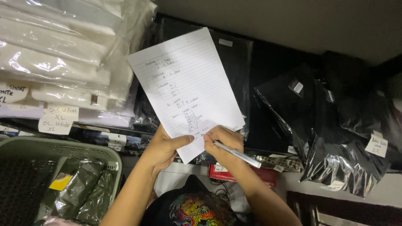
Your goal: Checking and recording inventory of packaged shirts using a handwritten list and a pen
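Note:
My left hand (164, 147) holds a white lined sheet of paper (186, 83) by its lower edge, thumb on top; the sheet carries a handwritten list and is raised in front of shelves. My right hand (224, 144) grips a silver pen (238, 154), its tip touching the lower part of the sheet. Both forearms reach up from the bottom of the view.
White folded garments in clear bags (58, 46) fill the shelf at left, with paper tags below. Black bagged garments (331, 138) lie on the right shelf. A green plastic basket (63, 146) at lower left holds dark bagged clothes. A red box (268, 173) sits below.

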